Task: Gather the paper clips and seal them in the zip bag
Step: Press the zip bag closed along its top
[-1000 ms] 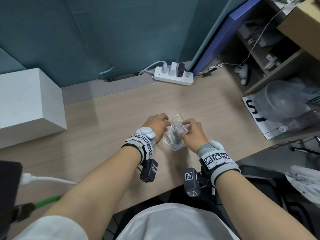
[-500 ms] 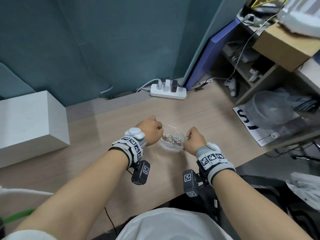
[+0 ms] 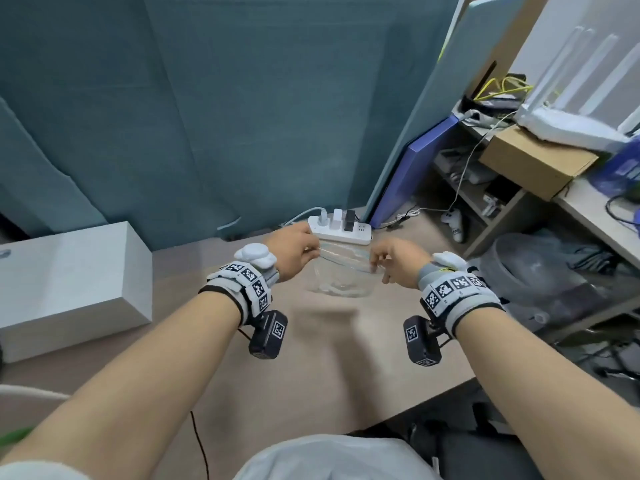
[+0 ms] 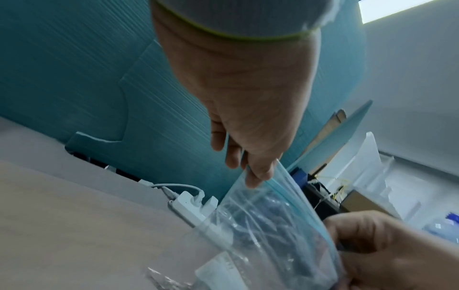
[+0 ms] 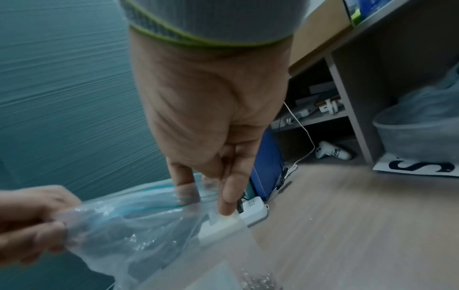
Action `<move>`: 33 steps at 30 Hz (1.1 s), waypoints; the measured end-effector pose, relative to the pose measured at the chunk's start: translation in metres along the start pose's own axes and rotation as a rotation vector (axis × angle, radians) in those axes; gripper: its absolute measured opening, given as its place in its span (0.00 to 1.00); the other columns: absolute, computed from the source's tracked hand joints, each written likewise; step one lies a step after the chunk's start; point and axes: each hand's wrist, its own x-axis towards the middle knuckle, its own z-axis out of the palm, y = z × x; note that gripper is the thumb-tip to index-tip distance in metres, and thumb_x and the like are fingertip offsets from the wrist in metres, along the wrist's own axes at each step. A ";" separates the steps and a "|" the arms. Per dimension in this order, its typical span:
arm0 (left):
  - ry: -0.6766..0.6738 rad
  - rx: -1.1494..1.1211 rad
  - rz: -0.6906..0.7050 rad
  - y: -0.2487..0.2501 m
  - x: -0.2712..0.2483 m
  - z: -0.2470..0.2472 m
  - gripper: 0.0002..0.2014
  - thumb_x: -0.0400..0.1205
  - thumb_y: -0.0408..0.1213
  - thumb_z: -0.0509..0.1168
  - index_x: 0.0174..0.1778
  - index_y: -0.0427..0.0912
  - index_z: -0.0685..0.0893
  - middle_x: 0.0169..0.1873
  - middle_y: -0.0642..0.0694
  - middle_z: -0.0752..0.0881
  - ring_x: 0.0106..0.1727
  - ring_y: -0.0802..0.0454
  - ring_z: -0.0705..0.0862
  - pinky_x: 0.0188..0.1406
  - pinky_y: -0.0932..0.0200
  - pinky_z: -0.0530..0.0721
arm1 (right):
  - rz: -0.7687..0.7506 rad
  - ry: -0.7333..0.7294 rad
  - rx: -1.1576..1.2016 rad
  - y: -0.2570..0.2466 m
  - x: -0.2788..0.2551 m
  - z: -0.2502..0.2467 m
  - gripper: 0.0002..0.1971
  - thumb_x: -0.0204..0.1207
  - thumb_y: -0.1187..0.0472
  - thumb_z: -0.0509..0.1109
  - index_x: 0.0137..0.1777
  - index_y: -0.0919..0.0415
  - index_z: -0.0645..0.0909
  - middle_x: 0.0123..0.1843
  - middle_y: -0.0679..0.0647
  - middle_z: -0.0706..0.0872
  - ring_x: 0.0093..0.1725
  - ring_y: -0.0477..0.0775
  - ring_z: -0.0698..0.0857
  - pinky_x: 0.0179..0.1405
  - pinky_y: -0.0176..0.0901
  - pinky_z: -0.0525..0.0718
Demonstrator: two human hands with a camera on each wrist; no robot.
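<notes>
A clear zip bag [image 3: 341, 277] with a blue zip strip hangs above the wooden table [image 3: 311, 358], its top edge stretched between both hands. My left hand [image 3: 313, 249] pinches the top left corner. My right hand [image 3: 375, 268] pinches the top right end. In the left wrist view the left fingertips [image 4: 258, 176] grip the strip of the bag [image 4: 268, 225]. In the right wrist view the thumb and fingers [image 5: 227, 198] pinch the bag [image 5: 149, 225]. Small silvery paper clips [image 5: 258, 280] lie blurred at the bag's bottom.
A white power strip [image 3: 341, 232] with plugs lies just behind the bag by the teal partition. A white box [image 3: 69, 282] stands at the left. Cluttered shelves [image 3: 502, 202], a blue folder [image 3: 419, 168] and a white game controller [image 3: 453, 225] fill the right.
The bag was on the table with both hands close together. Now it is lifted off the table, and the hands have moved apart along its top edge.
</notes>
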 end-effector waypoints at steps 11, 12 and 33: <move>0.206 0.021 -0.063 -0.007 -0.006 -0.027 0.07 0.85 0.45 0.68 0.48 0.49 0.90 0.48 0.53 0.84 0.46 0.47 0.83 0.44 0.50 0.82 | -0.038 0.135 -0.256 -0.020 0.002 -0.038 0.06 0.69 0.58 0.68 0.34 0.50 0.85 0.38 0.46 0.88 0.42 0.60 0.87 0.41 0.45 0.85; 0.239 0.014 -0.086 -0.008 -0.007 -0.028 0.07 0.86 0.45 0.67 0.47 0.49 0.89 0.48 0.53 0.84 0.46 0.47 0.83 0.43 0.50 0.82 | -0.033 0.184 -0.247 -0.022 0.003 -0.043 0.06 0.71 0.58 0.69 0.35 0.49 0.86 0.40 0.45 0.87 0.43 0.60 0.87 0.42 0.47 0.85; 0.201 0.102 -0.260 -0.002 -0.018 -0.038 0.05 0.84 0.43 0.69 0.46 0.49 0.89 0.51 0.58 0.84 0.48 0.50 0.85 0.45 0.48 0.85 | -0.212 0.249 0.183 -0.009 0.033 -0.063 0.07 0.70 0.63 0.83 0.35 0.51 0.89 0.35 0.43 0.90 0.40 0.47 0.88 0.43 0.42 0.85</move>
